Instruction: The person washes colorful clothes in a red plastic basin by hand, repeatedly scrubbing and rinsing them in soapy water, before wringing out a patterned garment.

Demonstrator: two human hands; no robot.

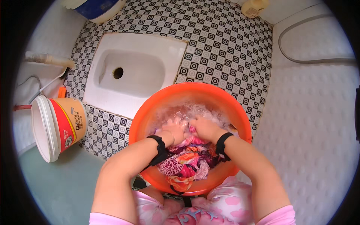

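Observation:
A large orange basin [189, 87] of sudsy water stands on the floor in front of me. Soaked clothing [191, 157] in pink, purple and orange prints is heaped in its near half. My left hand [173, 129] lies in the suds at the cloth's far edge, fingers stretched out and partly under water. Beside it, my right hand [204, 128] is closed on a bright pink bit of the clothing. Black bands circle both wrists.
A white squat toilet [174, 45] is set into the patterned tile floor beyond the basin. An orange-and-red bucket [77, 120] lies tipped at the left. At the far end are a blue-and-white bucket [98, 9] and a yellowish bottle [255, 7]. A grey hose [287, 48] hangs along the right wall.

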